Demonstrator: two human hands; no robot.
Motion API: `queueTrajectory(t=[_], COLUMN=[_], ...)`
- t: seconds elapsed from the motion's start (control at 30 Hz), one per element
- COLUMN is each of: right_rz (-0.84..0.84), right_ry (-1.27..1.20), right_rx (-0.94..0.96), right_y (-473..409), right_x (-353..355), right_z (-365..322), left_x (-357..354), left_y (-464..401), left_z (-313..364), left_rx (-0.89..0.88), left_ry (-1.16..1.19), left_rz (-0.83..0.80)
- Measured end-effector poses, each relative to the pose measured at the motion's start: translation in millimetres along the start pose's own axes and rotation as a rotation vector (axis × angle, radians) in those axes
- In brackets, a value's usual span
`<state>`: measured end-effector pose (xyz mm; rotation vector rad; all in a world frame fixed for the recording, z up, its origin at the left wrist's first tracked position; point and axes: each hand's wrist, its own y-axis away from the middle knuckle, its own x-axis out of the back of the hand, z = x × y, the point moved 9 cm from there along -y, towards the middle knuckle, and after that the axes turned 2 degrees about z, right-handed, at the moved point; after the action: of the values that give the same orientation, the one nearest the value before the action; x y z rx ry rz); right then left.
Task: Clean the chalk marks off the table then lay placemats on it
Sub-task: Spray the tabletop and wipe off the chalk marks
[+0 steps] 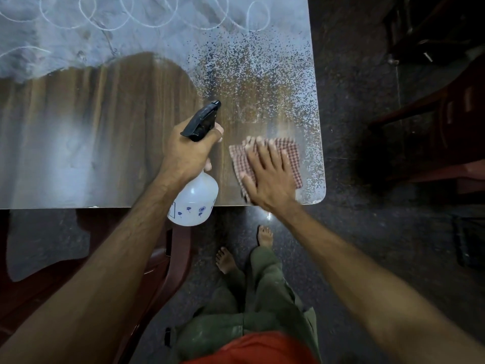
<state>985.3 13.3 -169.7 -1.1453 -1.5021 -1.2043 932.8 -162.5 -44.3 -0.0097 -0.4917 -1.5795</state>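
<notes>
Dark speckled stone flooring (354,101) surrounds a wood-grain table (105,114), viewed from above at its near right corner. Looping white chalk marks (110,14) run along the far part of the tabletop. A band of fine spray droplets (262,74) covers the right side, from the far loops down to the near right corner.

Left hand (189,151): fingers curled round the neck of a spray bottle (194,203), with the index finger at the black trigger head (203,122). The nozzle points away toward the far right. The translucent white bottle body, printed with small blue flowers, hangs over the near table edge.

Right hand (267,174): fingers straight and slightly spread, palm down, pressing a red-and-white checked cloth (291,158) flat on the table near the right corner. The cloth lies just right of the bottle, within the droplet area.

Below the table edge, a dark red plastic chair (168,264) stands at left. The person's bare feet (265,236) and green trousers (262,290) are visible on the floor. A second red chair (433,122) stands at the right, apart from the table. No placemats are in view.
</notes>
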Motion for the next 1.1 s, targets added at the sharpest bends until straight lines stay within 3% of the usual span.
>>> queueTrajectory(t=[0.17, 0.37, 0.47, 0.6, 0.73, 0.93, 1.1], right_rz=[-0.007, 0.017, 0.001, -0.04, -0.061, -0.032, -0.046], right_ry=[-0.037, -0.029, -0.016, 0.02, 0.015, -0.013, -0.006], right_rx=[0.006, -0.17, -0.134, 0.113, 0.189, 0.02, -0.019], right_y=[40, -26, -40, 17, 37, -39, -89], right_x=[5, 27, 25, 7, 7, 29, 32], right_z=[47, 108, 89, 48, 72, 115, 82], left_x=[-18, -35, -42, -51, -53, -52, -56], left_y=[-9, -17, -19, -23, -27, -34, -41], left_z=[10, 17, 20, 23, 30, 28, 25], left_rx=[0.029, 0.037, 0.03, 0.041, 0.023, 0.03, 0.049], left_ry=[0.016, 0.024, 0.027, 0.025, 0.03, 0.004, 0.019], left_rz=[0.002, 0.009, 0.02, 0.031, 0.035, 0.055, 0.076])
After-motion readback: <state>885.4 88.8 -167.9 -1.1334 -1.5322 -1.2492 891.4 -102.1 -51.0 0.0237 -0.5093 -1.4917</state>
